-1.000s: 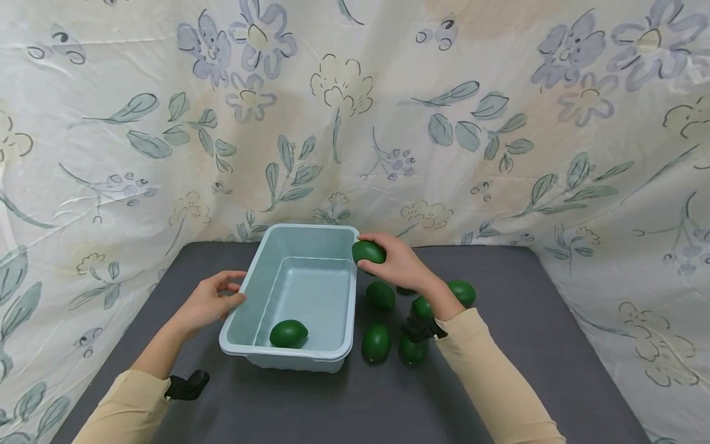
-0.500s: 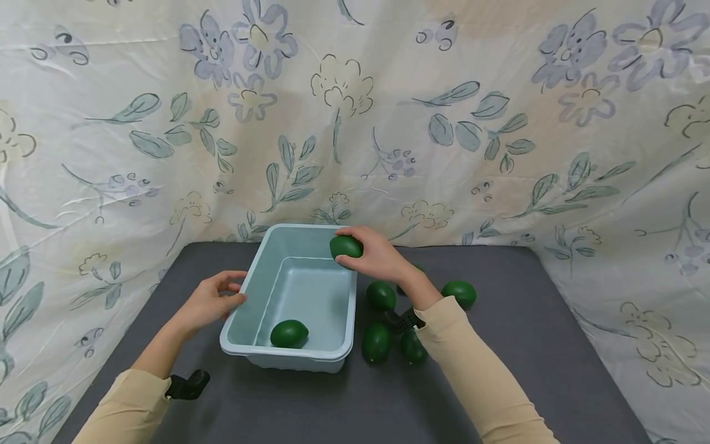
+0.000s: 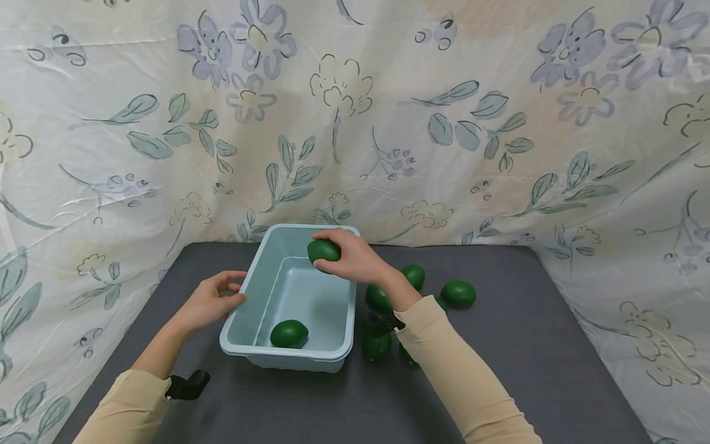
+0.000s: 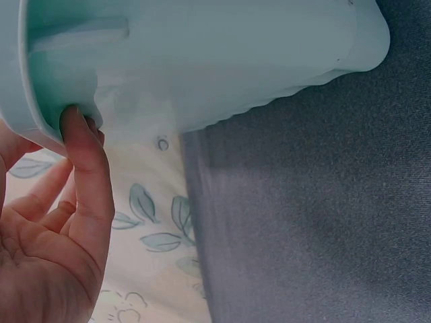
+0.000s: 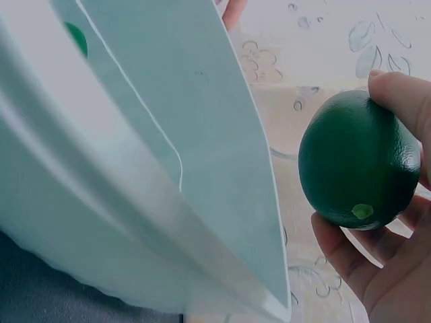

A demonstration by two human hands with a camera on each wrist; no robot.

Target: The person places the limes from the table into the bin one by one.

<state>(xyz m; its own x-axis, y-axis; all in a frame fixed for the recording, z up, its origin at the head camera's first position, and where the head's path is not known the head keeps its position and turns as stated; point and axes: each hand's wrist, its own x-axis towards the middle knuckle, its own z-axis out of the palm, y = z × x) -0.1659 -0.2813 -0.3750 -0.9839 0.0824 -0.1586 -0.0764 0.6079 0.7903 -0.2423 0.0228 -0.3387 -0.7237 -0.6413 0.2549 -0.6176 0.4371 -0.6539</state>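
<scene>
I see a dark green avocado (image 3: pixel 324 250) held by the right hand (image 3: pixel 355 259), its fingers (image 5: pixel 397 91) curled round the fruit; it hangs above the far end of the pale blue tub (image 3: pixel 244 290), inside the rim. A second avocado (image 3: pixel 289 333) lies on the tub floor at the near end. My left hand (image 3: pixel 208 302) rests against the tub's left rim, fingers (image 4: pixel 84 158) nearly straight, one tip pressed under the lip, gripping nothing.

Right of the tub, loose avocados (image 3: pixel 458 294) lie on the bench (image 3: pixel 532 320), some partly hidden behind the right forearm, so I cannot count them surely. The bench top is a dark grey cloth, matte and flat, meeting the backdrop along its far and side edges. A cream sheet (image 3: pixel 388 123) printed with blue-grey flowers and green leaves hangs behind and wraps both sides, creased in places. Beige sleeves (image 3: pixel 460 376) cover both arms, each with a black wrist mount (image 3: pixel 188 383).
</scene>
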